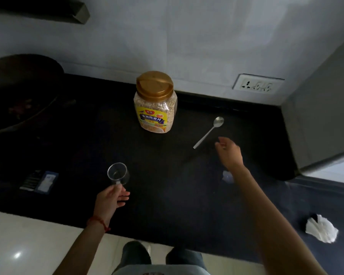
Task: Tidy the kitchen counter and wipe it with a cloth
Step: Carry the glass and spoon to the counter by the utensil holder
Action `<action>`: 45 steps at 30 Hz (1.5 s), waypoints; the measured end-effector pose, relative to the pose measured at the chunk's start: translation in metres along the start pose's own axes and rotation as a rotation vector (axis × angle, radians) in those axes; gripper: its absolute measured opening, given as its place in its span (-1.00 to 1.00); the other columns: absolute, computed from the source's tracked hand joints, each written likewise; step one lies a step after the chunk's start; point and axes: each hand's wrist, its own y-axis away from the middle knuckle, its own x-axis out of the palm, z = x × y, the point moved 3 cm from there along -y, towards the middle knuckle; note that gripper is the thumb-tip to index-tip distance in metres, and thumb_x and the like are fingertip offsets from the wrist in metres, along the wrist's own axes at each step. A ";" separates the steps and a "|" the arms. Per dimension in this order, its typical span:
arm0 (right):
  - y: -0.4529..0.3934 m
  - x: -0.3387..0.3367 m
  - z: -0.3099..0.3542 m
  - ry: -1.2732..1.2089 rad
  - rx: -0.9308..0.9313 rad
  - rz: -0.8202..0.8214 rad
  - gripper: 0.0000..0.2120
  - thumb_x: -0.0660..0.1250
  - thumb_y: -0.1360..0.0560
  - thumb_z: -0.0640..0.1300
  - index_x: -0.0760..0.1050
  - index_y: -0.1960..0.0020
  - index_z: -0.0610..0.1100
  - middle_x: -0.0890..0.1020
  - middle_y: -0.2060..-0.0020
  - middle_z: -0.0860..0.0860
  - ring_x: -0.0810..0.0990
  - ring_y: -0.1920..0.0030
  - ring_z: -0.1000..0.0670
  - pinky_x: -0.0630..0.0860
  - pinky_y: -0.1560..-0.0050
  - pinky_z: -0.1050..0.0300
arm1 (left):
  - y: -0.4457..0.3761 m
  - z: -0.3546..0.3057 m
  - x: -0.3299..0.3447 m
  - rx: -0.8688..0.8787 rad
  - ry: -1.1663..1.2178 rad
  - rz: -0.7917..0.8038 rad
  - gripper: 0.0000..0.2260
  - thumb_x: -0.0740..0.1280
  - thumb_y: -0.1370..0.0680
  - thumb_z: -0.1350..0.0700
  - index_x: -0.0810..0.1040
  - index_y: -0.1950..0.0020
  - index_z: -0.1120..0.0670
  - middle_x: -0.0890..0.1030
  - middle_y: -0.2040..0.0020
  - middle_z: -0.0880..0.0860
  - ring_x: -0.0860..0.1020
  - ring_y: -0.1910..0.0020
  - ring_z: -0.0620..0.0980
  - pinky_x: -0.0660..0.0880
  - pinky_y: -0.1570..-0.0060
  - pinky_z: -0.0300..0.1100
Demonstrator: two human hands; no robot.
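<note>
Left hand hovers low over the dark worktop, its fingers pinching the base of a clear glass. Right hand hangs with fingers loosely spread, empty, just beside the handle of a spoon. Beyond both stands an oat jar. Well right of the right fingers lies a crumpled white cloth.

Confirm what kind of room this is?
Most likely a home kitchen: a dark counter against the wall, a wok at its left, a jar of oats and a spoon on it, and a wall socket just above.
</note>
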 end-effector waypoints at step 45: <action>0.170 0.187 0.196 -0.150 -0.544 0.555 -0.89 0.31 -0.48 -0.20 0.60 0.16 -0.09 0.61 0.38 0.04 0.53 0.48 0.22 0.46 0.38 0.36 | 0.167 0.109 -0.174 0.017 0.491 -0.593 -0.77 0.21 -0.55 0.18 0.54 0.25 0.22 0.63 0.40 0.07 0.59 0.31 0.06 0.49 0.28 -0.14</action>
